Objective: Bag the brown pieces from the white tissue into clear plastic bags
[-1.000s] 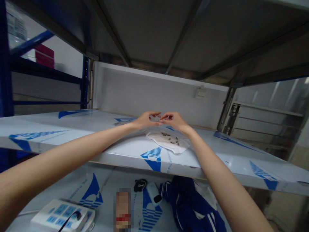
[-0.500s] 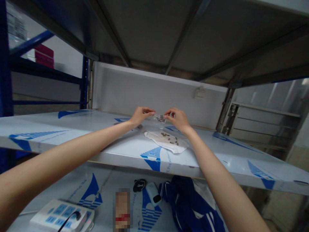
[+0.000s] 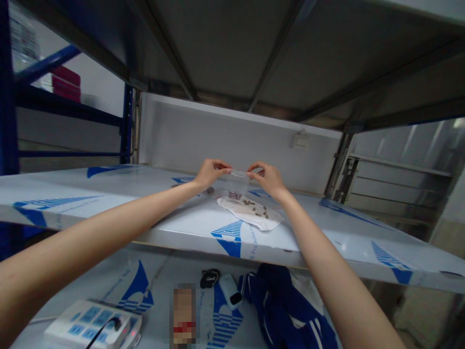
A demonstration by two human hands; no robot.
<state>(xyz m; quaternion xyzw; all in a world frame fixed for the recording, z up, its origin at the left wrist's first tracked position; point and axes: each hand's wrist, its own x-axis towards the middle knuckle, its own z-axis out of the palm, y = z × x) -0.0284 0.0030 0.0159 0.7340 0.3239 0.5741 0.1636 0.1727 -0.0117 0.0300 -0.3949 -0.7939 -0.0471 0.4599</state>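
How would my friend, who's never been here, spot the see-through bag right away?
Find the middle shelf, pale with blue logos. Over it, the left hand and right hand pinch the top of the bag, one at each side. It's see-through with dark shapes low down, unlike the white sheet nearby, which has brown bits on it.

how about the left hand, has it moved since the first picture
Yes: against the white wall fixture, the left hand has shifted left and slightly up.

I see a pale wall (image 3: 240, 131) behind the right grip (image 3: 269, 178), a dark shelf (image 3: 218, 48) above it and blue racking (image 3: 7, 121) well leftward.
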